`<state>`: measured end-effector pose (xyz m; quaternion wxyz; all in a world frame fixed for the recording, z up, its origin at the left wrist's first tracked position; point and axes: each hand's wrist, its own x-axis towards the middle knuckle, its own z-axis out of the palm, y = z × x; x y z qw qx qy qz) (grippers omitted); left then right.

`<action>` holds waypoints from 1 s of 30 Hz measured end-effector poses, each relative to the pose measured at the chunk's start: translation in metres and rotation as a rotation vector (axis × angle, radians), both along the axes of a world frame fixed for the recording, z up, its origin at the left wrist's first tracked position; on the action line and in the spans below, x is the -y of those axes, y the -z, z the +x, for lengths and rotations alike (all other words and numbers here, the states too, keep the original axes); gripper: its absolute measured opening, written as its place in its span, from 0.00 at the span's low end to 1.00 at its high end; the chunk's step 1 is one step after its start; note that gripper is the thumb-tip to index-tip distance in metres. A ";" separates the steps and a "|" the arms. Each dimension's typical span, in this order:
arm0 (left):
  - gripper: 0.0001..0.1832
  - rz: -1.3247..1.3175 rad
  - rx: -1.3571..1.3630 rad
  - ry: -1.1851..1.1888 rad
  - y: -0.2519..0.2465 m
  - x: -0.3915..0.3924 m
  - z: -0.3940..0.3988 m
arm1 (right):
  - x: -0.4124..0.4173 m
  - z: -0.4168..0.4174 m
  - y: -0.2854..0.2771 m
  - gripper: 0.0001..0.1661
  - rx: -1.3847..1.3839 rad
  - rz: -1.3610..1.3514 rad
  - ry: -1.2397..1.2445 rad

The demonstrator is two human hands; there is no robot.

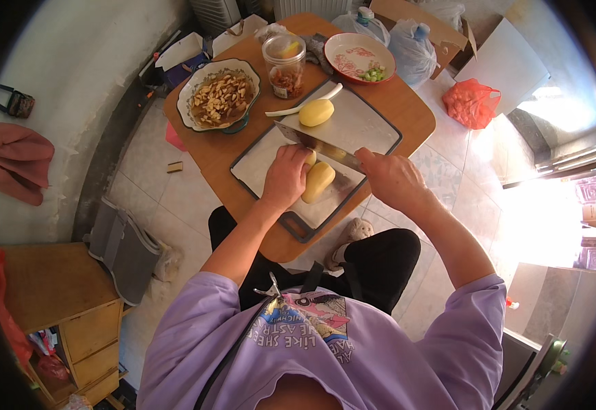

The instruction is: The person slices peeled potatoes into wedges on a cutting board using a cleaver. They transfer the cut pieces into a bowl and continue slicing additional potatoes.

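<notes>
My right hand [392, 177] grips the handle of a wide kitchen knife [323, 146], its blade slanting to the upper left over the cutting board [298, 120]. The fingertips of my left hand [285, 174] press on a small piece of peeled potato [310, 158] just on the near side of the blade. Against those fingers lies a larger peeled potato [319, 183]; whether it is whole or cut I cannot tell. Beyond the knife rests another peeled potato [317, 113], beside a length of white scallion [303, 108] that reaches past the board's far edge.
A scalloped bowl [181, 110] of sliced pale food in liquid stands at the far left of the wooden table [415, 120]. Near it is a clear plastic jar [284, 64] with reddish contents. A red-rimmed dish [346, 48] holds chopped scallion [373, 75].
</notes>
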<state>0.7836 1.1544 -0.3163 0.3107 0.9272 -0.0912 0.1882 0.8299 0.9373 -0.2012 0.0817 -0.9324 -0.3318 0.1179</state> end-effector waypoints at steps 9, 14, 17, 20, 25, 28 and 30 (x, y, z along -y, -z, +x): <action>0.16 -0.038 -0.003 -0.006 0.001 0.003 0.001 | -0.020 0.008 0.034 0.11 -0.091 0.017 0.067; 0.16 -0.051 0.036 0.001 0.004 0.002 0.006 | -0.017 0.013 0.014 0.11 -0.052 0.077 0.062; 0.16 -0.052 0.039 -0.011 0.005 0.003 0.006 | -0.015 0.014 -0.001 0.11 -0.065 0.046 0.066; 0.16 -0.041 0.047 -0.023 0.006 0.005 0.007 | -0.015 0.016 -0.004 0.10 -0.067 0.015 0.050; 0.16 -0.037 0.030 -0.022 0.002 0.006 0.007 | -0.026 0.021 0.021 0.10 -0.120 -0.023 0.068; 0.16 -0.039 0.030 -0.025 0.003 0.007 0.008 | -0.032 0.021 0.035 0.11 -0.134 0.024 0.109; 0.16 -0.056 0.021 -0.019 0.003 0.007 0.008 | -0.032 0.025 0.028 0.11 -0.135 0.006 0.099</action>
